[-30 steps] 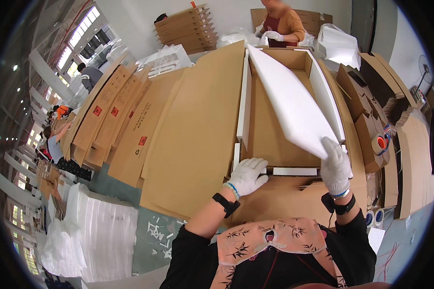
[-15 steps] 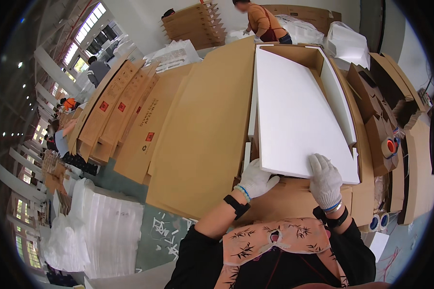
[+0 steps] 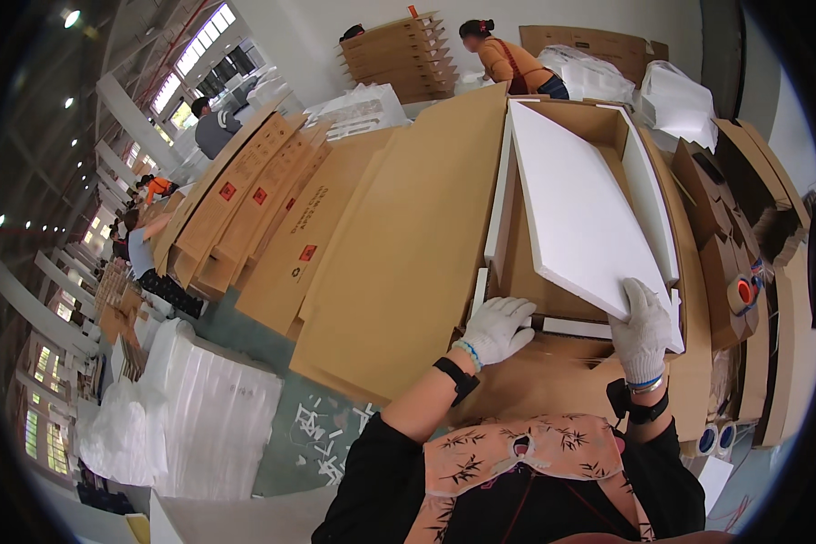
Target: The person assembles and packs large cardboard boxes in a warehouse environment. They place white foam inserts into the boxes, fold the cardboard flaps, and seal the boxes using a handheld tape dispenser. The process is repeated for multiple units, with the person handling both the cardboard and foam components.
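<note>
A large white foam board (image 3: pixel 589 204) lies tilted in a long open carton (image 3: pixel 519 263) lined with white foam strips. My right hand (image 3: pixel 642 334), in a white knit glove, grips the board's near edge close to the carton's near right corner. At the near left corner, my gloved left hand (image 3: pixel 499 330) rests on the carton's rim with fingers stretched out and thumb apart, off the board. Between the hands, a white foam end strip (image 3: pixel 576 328) shows along the near wall. Brown cardboard inside the carton is visible left of the board.
A wide cardboard flap (image 3: pixel 399 245) spreads left of the carton, with printed cartons (image 3: pixel 245 195) beyond it. Wrapped white foam (image 3: pixel 213 417) stands at lower left. Small cardboard boxes and a tape roll (image 3: pixel 743 292) are at right. A person in orange (image 3: pixel 508 63) works at the far end.
The board's near end has swung right, uncovering the carton's left interior and near foam strip. My left hand has come off the board onto the rim. The whole view has shifted slightly.
</note>
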Demonstrator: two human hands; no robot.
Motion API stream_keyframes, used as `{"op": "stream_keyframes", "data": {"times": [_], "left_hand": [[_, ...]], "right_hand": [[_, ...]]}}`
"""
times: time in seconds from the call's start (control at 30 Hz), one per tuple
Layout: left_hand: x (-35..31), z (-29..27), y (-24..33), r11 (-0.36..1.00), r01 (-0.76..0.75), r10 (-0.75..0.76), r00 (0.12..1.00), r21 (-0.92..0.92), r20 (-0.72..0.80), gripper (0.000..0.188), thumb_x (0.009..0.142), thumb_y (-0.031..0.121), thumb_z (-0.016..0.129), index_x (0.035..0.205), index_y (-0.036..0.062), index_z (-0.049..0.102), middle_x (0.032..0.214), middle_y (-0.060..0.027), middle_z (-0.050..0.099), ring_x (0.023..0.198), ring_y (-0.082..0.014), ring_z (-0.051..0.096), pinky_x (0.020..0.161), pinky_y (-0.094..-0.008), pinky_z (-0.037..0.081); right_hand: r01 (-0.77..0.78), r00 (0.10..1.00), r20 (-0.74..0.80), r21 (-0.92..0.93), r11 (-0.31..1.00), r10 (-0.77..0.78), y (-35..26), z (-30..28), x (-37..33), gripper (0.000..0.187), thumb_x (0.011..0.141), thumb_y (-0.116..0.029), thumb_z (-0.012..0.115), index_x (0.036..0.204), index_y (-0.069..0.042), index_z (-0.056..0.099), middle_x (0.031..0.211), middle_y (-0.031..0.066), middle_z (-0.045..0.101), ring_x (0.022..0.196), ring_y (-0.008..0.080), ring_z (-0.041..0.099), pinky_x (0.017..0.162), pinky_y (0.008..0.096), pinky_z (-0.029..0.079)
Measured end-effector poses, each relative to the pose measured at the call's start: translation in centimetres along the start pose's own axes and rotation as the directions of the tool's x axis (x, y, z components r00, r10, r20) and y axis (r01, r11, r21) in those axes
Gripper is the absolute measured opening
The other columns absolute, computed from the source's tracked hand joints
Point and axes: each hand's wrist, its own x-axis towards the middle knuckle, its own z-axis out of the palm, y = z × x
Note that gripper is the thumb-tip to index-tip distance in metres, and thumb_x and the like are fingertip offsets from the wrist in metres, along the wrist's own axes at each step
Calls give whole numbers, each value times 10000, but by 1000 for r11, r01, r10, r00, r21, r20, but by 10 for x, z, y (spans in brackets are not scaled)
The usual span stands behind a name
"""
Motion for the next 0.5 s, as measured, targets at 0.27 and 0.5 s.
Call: {"op": "stream_keyframes", "data": {"times": [0.27, 0.5], "left_hand": [[1, 2, 0, 1000, 21, -21, 1000, -5, -6, 421, 913, 296, 618, 1255, 50, 617, 1232, -156, 652, 1159, -347, 597, 1040, -457, 438], [-5, 1, 0, 1000, 21, -21, 1000, 0, 2, 421, 913, 297, 613, 1253, 48, 619, 1229, -155, 653, 1155, -342, 598, 1033, -454, 440]], "right_hand": [[-60, 998, 11, 17, 998, 60, 3, -2, 7, 477, 734, -74, 755, 1198, -62, 645, 1178, 160, 691, 1042, 368, 662, 893, 442, 540], [-44, 998, -43, -31, 999, 42, 1, -11, 8, 490, 759, -35, 730, 1240, -73, 643, 1207, 162, 686, 1066, 367, 660, 894, 432, 539]]}}
